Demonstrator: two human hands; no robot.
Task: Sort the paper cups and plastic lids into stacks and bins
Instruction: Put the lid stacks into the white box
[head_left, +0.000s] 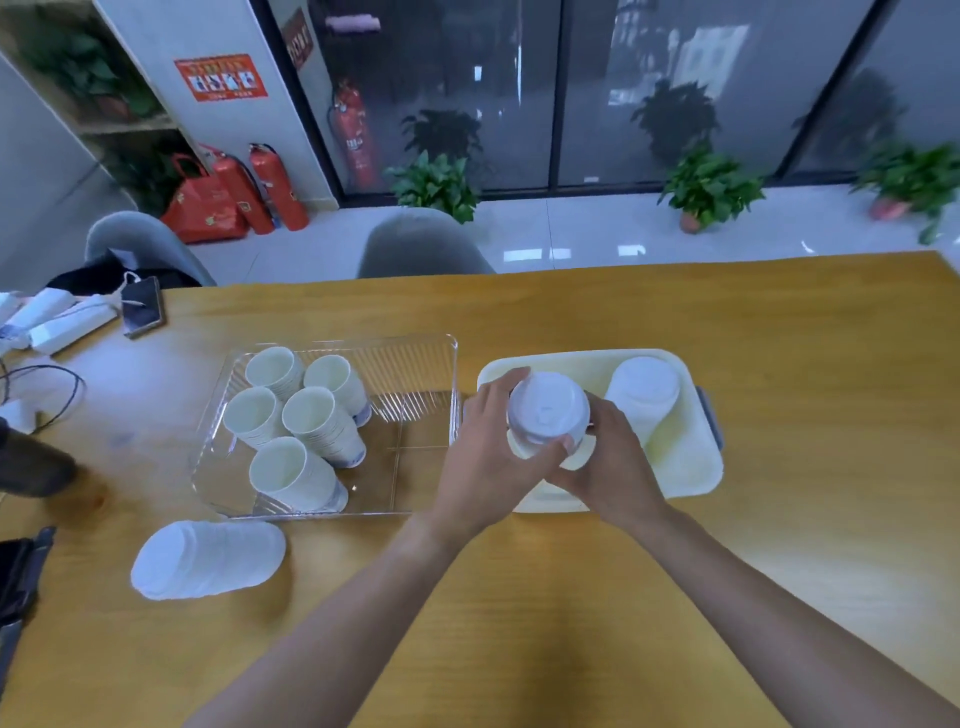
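Both hands hold one stack of white plastic lids (548, 410) over the left part of the cream bin (691, 467). My left hand (488, 457) curls round the stack's left and near side. My right hand (605, 457) grips it from the right. A second lid stack (644, 395) stands in the bin's far right part. A clear tray (415, 358) to the left holds several stacks of white paper cups (306, 415), all leaning. A third lid stack (208, 558) lies on its side on the wooden table, in front of the tray.
At the table's far left lie a phone (143, 312), white packets (62, 322) and a black cable (47, 395). Dark objects sit at the left edge. Two grey chairs (421, 244) stand beyond the table's far edge, with fire extinguishers and potted plants behind.
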